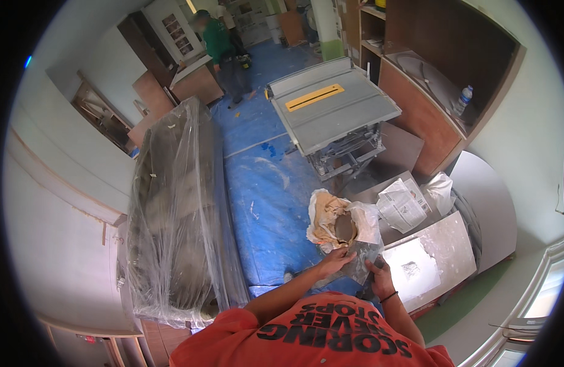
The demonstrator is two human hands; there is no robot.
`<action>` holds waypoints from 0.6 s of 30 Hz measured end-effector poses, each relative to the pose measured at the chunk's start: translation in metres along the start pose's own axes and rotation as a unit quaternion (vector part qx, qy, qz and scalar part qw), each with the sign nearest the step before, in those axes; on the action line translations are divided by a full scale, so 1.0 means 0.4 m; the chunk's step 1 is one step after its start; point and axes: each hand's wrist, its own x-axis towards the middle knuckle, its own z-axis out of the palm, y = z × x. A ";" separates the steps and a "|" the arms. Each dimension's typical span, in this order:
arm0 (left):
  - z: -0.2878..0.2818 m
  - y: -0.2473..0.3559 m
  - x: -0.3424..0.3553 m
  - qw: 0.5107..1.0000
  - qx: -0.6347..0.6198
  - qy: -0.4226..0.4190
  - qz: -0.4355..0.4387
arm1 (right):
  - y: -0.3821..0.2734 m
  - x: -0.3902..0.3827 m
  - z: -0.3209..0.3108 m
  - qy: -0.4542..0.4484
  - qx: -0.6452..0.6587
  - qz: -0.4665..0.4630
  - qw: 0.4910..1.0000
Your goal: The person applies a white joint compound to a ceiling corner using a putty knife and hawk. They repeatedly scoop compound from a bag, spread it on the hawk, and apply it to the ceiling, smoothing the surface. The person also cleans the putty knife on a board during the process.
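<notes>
Left grip (336,260) and right grip (383,282), both bare, are facing each other low in front of the red shirt with black lettering (331,327). Fingers and thumb on each side appear to be clamping onto a crumpled piece of thin clear plastic (356,269), which is hanging between them. Holding it from two sides is probably giving control over something so limp, since a single hold would be leaving it to fold.

Just beyond the left fingertips, a white plastic sack with a brown paper lining (326,213) is standing near the knees; its base is too hidden to tell what is supporting it. Its mouth is gaping upward, the lining spreading outward, so the grey-brown contents (345,227) are showing and lying within easy reach.

To the right, a pale, smeared flat board (458,254) is carrying a bright white sheet (410,269), with a white printed paper packet (402,205) lying near its far end. A blue floor sheet (254,196) is covering the ground, presumably catching dust, and clear plastic wrapping (199,244) is draping the long dark sofa (172,202) at left, likely shielding it likewise.
</notes>
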 end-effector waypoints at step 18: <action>-0.968 -0.357 -0.617 0.931 -0.119 0.336 -0.078 | 0.238 0.340 0.561 -0.031 -0.016 0.048 0.998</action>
